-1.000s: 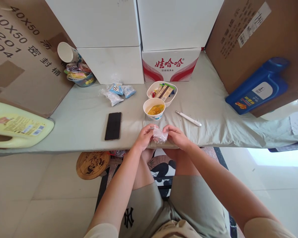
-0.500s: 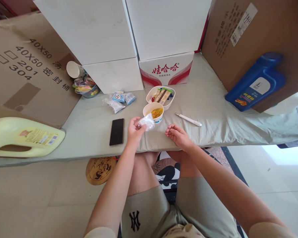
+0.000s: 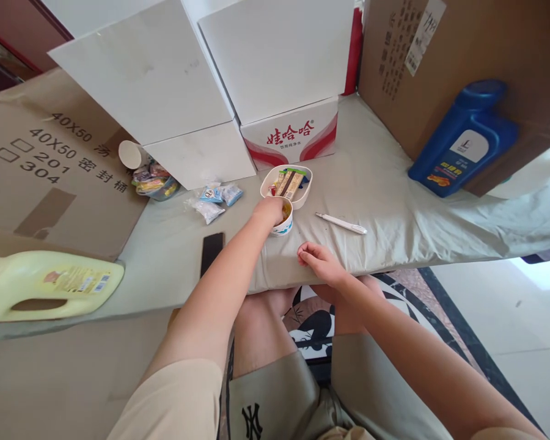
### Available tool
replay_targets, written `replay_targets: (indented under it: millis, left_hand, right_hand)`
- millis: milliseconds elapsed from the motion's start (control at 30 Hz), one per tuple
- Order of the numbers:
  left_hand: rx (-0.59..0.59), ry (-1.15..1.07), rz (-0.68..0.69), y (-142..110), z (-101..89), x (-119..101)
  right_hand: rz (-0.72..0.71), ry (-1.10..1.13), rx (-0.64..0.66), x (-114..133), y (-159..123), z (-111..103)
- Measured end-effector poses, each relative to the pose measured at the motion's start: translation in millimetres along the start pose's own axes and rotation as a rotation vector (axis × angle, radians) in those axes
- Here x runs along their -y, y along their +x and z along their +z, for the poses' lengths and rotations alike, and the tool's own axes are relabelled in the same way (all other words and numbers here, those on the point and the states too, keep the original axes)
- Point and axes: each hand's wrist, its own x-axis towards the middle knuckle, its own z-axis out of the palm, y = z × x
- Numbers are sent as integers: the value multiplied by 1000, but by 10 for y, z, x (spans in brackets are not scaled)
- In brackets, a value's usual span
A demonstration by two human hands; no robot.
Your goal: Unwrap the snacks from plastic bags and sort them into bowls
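Observation:
My left hand [image 3: 269,212] reaches into a white paper cup [image 3: 282,230] with a blue pattern. Its fingers are hidden inside, so I cannot see what they hold. Something yellow-orange [image 3: 286,211] shows in the cup beside them. Right behind stands a white oval bowl [image 3: 305,197] containing several wrapped snack bars [image 3: 292,183]. My right hand [image 3: 319,260] rests at the front edge of the cloth-covered table, its fingers curled closed with nothing visible in them. A white pen-like cutter [image 3: 341,223] lies beyond it to the right.
Small blue-and-clear packets [image 3: 213,201] lie left of the bowl, near a phone [image 3: 211,250] partly behind my left arm. White boxes [image 3: 201,156] line the back. A blue bottle [image 3: 462,146] stands right; a yellow jug [image 3: 55,284] lies left, near a cardboard box [image 3: 55,177].
My left hand has moved forward from in front of the cup into it. The clear plastic packet it held is out of sight. My right hand's fingers have curled in more.

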Motion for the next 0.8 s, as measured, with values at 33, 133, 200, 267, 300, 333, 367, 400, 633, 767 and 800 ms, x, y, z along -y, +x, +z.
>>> replay_targets:
  millis: [33,133,200,267,300,333,367,400,633,767,800]
  left_hand:
    - [21,5,7,28,-14,-14]
    - [37,11,30,37,-168,-23]
    - [-33,9,41,7,-336,17]
    - [-127,14,32,-37,-508,88]
    - [-151,34,20,-63,-578,124]
    - [-158,65,13,-91,-631,154]
    - [-147,102,19,-119,-661,172]
    - [-119,131,43,-146,-667,174]
    - [285,-268,38,-140,-274,-114]
    - [333,-315,-11,-88,-227,-120]
    - [340,-315,-22,-93,-244,-92]
  right_hand:
    - [0,-8,7,10,-4,0]
    - [-5,-23,21,28,-15,3]
    - [-13,-42,30,23,-21,4]
    - [-21,-67,36,6,-21,4]
    - [-23,-77,37,-5,-20,4]
    - [-25,-84,37,-15,-19,5]
    - [-26,-91,35,-23,-17,6]
    - [-29,-101,34,-29,-16,8]
    - [-68,-227,28,-14,-48,40]
    - [-91,-304,2,-6,-85,62]
    - [-98,-316,-2,-5,-89,67]
